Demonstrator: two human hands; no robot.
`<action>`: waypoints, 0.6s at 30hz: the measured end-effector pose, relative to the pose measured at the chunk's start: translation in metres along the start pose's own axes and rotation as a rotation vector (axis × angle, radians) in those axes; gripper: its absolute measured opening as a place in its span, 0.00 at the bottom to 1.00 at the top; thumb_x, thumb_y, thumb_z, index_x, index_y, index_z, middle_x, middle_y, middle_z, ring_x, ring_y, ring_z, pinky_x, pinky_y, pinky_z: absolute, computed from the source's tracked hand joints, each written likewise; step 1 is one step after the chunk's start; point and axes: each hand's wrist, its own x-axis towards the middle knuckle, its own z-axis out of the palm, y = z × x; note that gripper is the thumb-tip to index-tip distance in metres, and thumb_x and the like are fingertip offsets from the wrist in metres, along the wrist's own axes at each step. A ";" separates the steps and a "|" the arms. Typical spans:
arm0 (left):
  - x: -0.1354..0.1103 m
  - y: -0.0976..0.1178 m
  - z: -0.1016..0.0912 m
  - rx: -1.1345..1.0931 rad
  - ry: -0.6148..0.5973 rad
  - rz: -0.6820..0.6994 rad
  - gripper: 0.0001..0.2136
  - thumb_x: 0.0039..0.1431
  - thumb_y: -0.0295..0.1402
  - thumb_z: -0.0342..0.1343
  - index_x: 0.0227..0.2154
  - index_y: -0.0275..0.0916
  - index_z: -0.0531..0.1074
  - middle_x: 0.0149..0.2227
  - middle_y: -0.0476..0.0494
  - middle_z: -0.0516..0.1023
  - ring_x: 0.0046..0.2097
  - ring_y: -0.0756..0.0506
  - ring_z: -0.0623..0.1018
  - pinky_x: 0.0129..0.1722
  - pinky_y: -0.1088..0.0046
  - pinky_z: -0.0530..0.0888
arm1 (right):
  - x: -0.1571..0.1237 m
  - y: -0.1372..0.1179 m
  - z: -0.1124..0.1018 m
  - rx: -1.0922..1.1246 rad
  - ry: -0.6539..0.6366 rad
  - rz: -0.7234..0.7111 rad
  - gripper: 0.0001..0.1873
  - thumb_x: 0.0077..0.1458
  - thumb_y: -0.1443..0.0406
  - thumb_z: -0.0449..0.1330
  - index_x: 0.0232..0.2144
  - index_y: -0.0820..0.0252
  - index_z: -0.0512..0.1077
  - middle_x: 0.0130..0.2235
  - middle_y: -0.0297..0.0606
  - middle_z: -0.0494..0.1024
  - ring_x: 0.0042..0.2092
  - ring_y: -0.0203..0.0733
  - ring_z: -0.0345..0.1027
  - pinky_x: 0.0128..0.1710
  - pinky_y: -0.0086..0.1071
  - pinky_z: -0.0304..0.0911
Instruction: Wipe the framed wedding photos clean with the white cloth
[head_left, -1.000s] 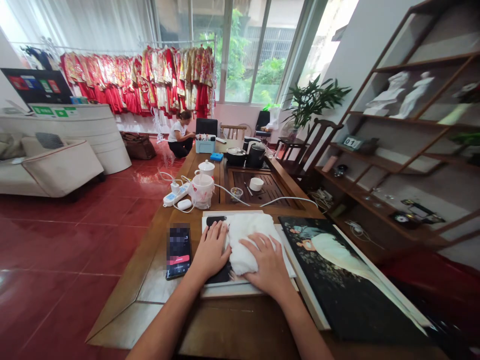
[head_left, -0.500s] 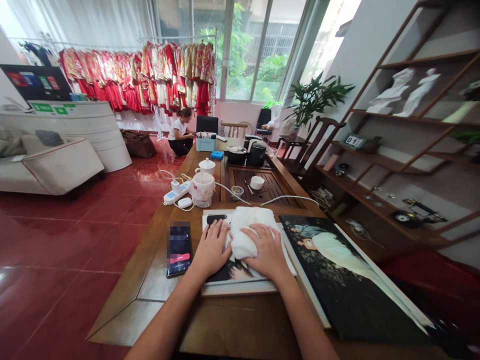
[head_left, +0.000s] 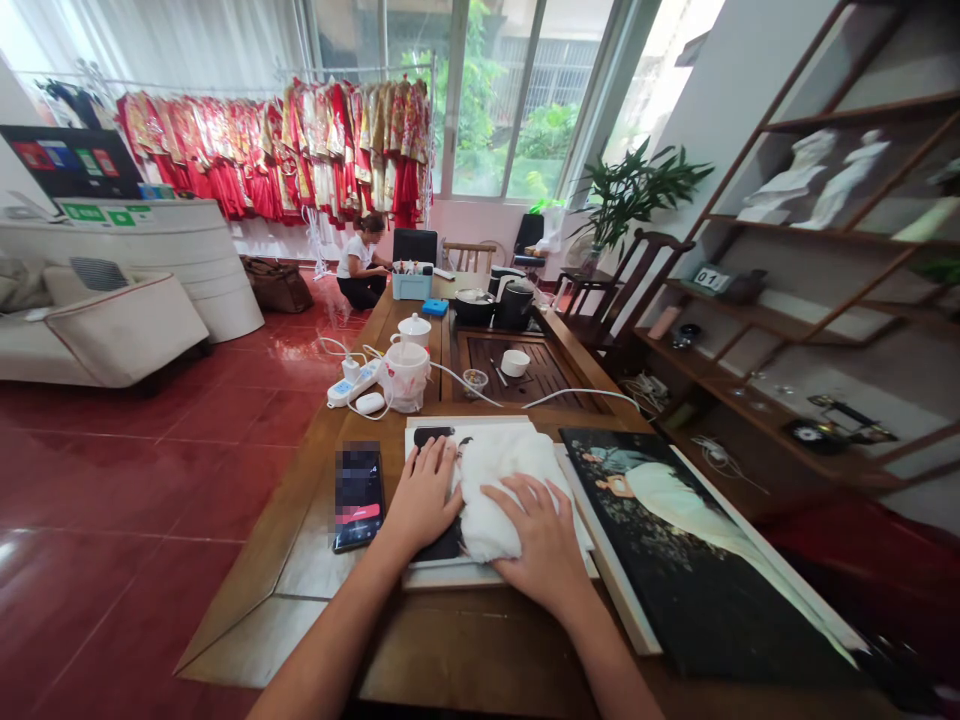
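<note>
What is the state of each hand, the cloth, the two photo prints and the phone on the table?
left hand: flat on the small print, fingers spread
right hand: pressing on the white cloth
white cloth: bunched on the small print
small print: lying flat, mostly covered
large print: flat, uncovered
phone: screen lit

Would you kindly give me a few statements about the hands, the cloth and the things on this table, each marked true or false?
1. The right hand presses a white cloth onto a photo panel. True.
2. The left hand holds the phone. False: it lies flat on the panel, and the phone rests on the table beside it.
3. A larger photo print lies to the right of the panel. True.
4. The cloth is red. False: it is white.
5. A white power strip lies farther up the table. True.
</note>
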 end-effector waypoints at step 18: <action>0.000 -0.001 -0.001 0.006 -0.020 0.010 0.29 0.63 0.39 0.45 0.65 0.36 0.50 0.67 0.39 0.51 0.68 0.40 0.50 0.65 0.56 0.49 | 0.035 0.005 0.003 -0.045 0.058 0.033 0.31 0.43 0.56 0.61 0.53 0.50 0.68 0.54 0.42 0.69 0.57 0.55 0.55 0.59 0.51 0.39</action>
